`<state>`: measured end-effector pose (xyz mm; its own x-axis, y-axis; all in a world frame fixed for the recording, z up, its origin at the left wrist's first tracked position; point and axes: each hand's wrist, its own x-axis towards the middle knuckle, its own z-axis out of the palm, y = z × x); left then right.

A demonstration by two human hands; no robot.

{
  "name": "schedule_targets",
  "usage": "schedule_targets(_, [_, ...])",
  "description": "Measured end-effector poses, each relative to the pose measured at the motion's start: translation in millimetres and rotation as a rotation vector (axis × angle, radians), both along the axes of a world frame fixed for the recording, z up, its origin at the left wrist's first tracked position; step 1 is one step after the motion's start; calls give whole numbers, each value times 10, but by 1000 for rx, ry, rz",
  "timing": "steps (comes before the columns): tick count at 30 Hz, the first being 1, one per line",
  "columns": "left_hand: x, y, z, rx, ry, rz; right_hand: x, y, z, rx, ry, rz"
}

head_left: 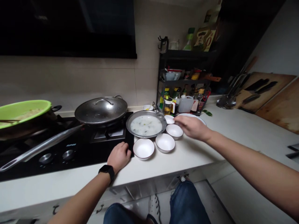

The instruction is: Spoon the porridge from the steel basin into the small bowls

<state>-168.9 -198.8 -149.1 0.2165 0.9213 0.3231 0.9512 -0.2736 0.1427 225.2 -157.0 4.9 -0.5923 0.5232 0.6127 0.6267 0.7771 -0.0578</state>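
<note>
My left hand [119,156], with a black watch on the wrist, rests at the cooktop's right edge. Its fingers are curled, and nothing shows in them. Close beside it stands a white bowl [144,149] with a dark rim. A second white bowl [165,143] and a third bowl [174,132] run in a row toward my right hand [192,127]. That hand hovers over the row's far end, fingers drawn together; what they hold, if anything, is hidden. Behind the bowls, a metal basin [130,127] contains whitish soup with green bits. A ladle [160,116] shows at the basin's rim.
A lidded wok [101,110] sits on the black cooktop [93,155], its long handle [44,146] pointing left. A green basket [44,105] is at far left. Behind the bowls stands a rack [187,54] of bottles. Knives and cutting boards [275,96] lean at the right wall.
</note>
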Motion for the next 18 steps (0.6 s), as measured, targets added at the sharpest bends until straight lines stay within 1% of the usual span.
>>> schedule_targets(2, [2,1,3,0,1,-3,314,78,50,41,135,-278])
schedule_targets(3, [1,2,3,-1,-1,-4,486,134,54,35,182,-404])
schedule_targets(5, [-3,5,0,-2,-2,-5,822,248,11,-23,227,-594])
schedule_targets(6, [-5,6,-4,0,-2,-5,971,293,-35,-67,228,-651])
schedule_targets(9, [-13,11,-16,5,5,-6,1286,345,-231,-186,253,-724])
schedule_targets(11, [-15,12,-20,7,7,-6,1372,312,-368,-226,299,-720])
schedule_targets(13, [-14,12,-18,8,4,-7,1373,245,-469,-271,405,-697])
schedule_targets(15, [-11,12,-14,10,2,-7,1315,168,-510,-355,604,-680])
schedule_targets(18, [-9,9,-6,11,7,-8,1189,78,-450,-492,1022,-716])
